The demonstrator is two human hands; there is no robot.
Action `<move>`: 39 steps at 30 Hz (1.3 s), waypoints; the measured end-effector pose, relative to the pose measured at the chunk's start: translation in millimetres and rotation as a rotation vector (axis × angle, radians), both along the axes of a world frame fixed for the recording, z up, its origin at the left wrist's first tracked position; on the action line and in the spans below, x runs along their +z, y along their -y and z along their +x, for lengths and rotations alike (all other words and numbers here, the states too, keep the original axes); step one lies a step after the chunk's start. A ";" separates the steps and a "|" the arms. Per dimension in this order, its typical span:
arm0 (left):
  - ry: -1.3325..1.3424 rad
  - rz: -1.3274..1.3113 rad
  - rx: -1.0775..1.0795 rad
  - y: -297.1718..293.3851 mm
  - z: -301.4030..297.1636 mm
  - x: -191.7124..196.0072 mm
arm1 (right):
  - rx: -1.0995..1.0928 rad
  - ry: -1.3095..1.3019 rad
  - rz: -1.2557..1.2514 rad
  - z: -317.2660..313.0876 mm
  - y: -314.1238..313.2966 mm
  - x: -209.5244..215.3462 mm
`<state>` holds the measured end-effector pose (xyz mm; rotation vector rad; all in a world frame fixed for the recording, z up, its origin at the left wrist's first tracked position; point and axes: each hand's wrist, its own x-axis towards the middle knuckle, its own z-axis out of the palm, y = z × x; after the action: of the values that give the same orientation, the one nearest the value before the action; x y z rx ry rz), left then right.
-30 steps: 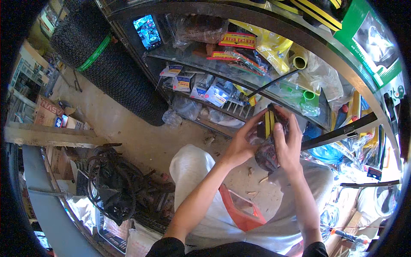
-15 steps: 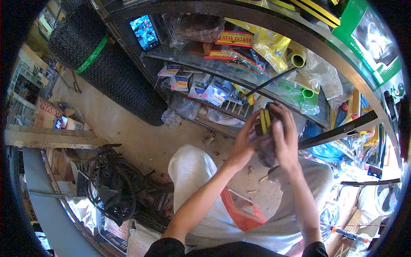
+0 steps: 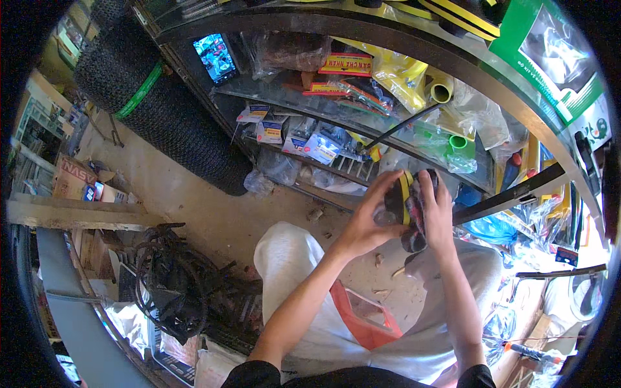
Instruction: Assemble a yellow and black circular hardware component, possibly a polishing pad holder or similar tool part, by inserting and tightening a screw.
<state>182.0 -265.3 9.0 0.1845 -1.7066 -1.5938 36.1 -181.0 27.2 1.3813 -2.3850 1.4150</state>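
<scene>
Over the floor in front of my knees, my left hand (image 3: 365,225) grips a round black piece with a yellow band (image 3: 406,194) round it, fingers on its far side and thumb below. Its exact kind is not plain. Against its right face my right hand (image 3: 440,220) presses a bunched dark rag (image 3: 414,242), which hangs down below the fingers. The palm side of my right hand and part of the round piece are hidden.
Ahead stand glass shelves (image 3: 284,97) with small boxes, plastic bags and yellow tubes; a lit phone (image 3: 215,58) leans there. A black mesh roll (image 3: 162,110) stands at the left, near a tangle of black cords (image 3: 171,278). A red-orange bag (image 3: 365,317) lies between my legs.
My hands have come slightly nearer and the round piece has turned, showing one yellow band. My right hand with the rag has shifted to its right side.
</scene>
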 end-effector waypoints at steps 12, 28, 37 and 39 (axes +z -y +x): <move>0.134 0.422 -0.269 -7.9 8.9 4.3 | -0.057 0.194 -0.142 21.0 4.5 51.0; -0.036 0.499 -0.142 -25.6 -9.8 -6.8 | 0.233 0.037 -0.166 22.4 -1.3 57.7; -0.139 0.724 -0.195 -28.1 -10.0 -9.0 | 0.015 0.327 -0.201 18.0 7.0 53.3; -0.175 0.377 -0.145 -24.1 -12.9 -8.0 | -0.041 0.349 -0.172 11.9 9.1 51.8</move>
<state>169.2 -241.1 1.0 0.1041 -1.3005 -1.9713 48.0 -190.0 79.0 1.1163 -2.3886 1.9355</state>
